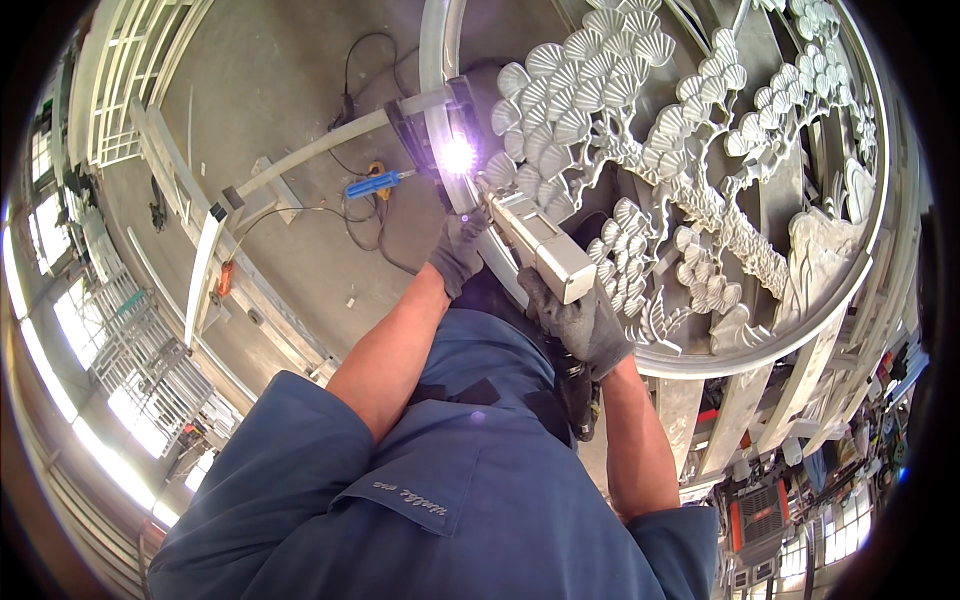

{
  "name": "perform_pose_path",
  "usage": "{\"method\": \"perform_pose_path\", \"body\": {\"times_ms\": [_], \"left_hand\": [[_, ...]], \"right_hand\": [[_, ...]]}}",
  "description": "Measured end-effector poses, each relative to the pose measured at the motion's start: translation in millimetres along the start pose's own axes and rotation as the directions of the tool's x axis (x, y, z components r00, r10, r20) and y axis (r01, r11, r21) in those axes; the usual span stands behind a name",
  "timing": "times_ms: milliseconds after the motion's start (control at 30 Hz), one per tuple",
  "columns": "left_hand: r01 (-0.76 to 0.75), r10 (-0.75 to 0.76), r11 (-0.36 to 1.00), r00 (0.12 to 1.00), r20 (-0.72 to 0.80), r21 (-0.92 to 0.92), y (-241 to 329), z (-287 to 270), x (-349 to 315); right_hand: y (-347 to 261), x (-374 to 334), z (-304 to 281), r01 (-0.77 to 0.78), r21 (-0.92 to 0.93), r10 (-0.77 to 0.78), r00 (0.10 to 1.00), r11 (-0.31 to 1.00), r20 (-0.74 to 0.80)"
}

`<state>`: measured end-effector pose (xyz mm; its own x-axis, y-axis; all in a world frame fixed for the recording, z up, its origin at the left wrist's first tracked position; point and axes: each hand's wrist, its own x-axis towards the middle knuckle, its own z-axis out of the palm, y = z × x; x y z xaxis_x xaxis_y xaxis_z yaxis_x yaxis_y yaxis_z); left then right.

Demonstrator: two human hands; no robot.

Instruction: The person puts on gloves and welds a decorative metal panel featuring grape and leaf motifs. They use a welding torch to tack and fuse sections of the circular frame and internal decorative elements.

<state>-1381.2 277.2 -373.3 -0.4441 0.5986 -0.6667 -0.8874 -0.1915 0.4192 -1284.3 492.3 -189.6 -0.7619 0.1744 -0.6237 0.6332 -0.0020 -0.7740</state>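
Observation:
My right hand (588, 325), in a dark grey glove, grips a boxy pale-grey welding gun (545, 245). The gun's tip points up and left at a glaring white-violet spark (459, 155) on the big curved metal ring (438, 45). Just below the spark, my gloved left hand (458, 252) is closed on the ring, close to the gun's front end; some of its fingertips are hard to make out. A dark clamp-like piece (408, 135) sits against the ring beside the spark, and a blue handle (372, 184) with a short metal shaft sticks out near it.
Inside the ring is a silvery openwork pine tree panel (690, 185) with fan-shaped leaf clusters. A metal bar (315, 150) runs left from the ring to a frame (230, 195). Cables (350, 215) lie on the concrete floor. Metal slats (735, 420) support the panel at the right.

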Motion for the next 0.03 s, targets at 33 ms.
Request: {"method": "perform_pose_path", "body": {"times_ms": [33], "left_hand": [[0.002,-0.002,1.0,1.0,0.002,-0.001,-1.1,-0.5,0.2]], "right_hand": [[-0.4,-0.6,-0.3,-0.002,-0.001,0.002,1.0,1.0,-0.002]]}}
